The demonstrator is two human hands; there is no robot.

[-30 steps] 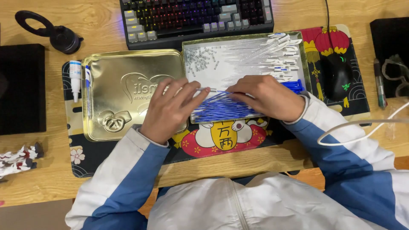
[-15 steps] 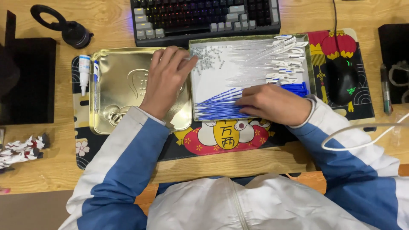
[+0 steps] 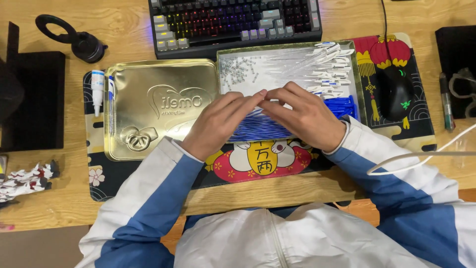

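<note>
Far left of tin tray (image 3: 233, 54): white glue tube (image 3: 97, 85). Just left: gold tin lid (image 3: 158, 106), flat on mat. Over tray's front half: left hand (image 3: 220, 121), right hand (image 3: 302, 116), fingertips meeting, pinched lightly on thin strips atop blue strip bundle (image 3: 263, 129); exact grip unclear. Right of tray: black mouse (image 3: 394, 92).

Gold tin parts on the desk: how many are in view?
2. The embossed gold tin lid lies left of the hands. The open tin tray, holding blue and white plastic pieces, sits right of it below the keyboard, partly covered by both hands.
</note>
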